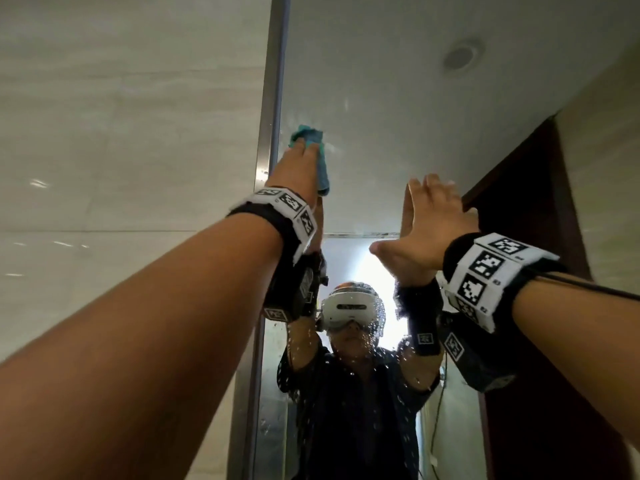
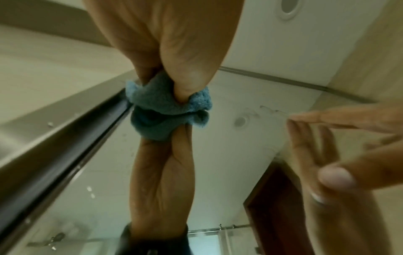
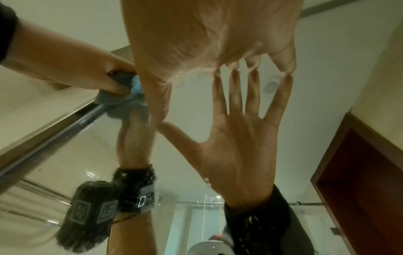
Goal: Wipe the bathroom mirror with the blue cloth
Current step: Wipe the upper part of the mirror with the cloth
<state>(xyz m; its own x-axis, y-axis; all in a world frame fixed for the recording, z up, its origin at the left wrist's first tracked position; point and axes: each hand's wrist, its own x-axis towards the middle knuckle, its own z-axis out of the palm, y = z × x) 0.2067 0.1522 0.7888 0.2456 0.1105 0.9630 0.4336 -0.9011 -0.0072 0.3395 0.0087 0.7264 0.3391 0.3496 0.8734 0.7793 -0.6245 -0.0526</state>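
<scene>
Your left hand holds the bunched blue cloth against the mirror, upper centre of the frame, beside the metal frame. Your right hand, fingers spread, touches the glass: it may leave smudges, and a small wad may skip spots.

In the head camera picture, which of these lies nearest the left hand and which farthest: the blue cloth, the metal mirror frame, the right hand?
1. blue cloth: pressed under the left hand, on the mirror.
2. metal mirror frame: just left of it.
3. right hand: off to the right, flat on the glass.
</scene>
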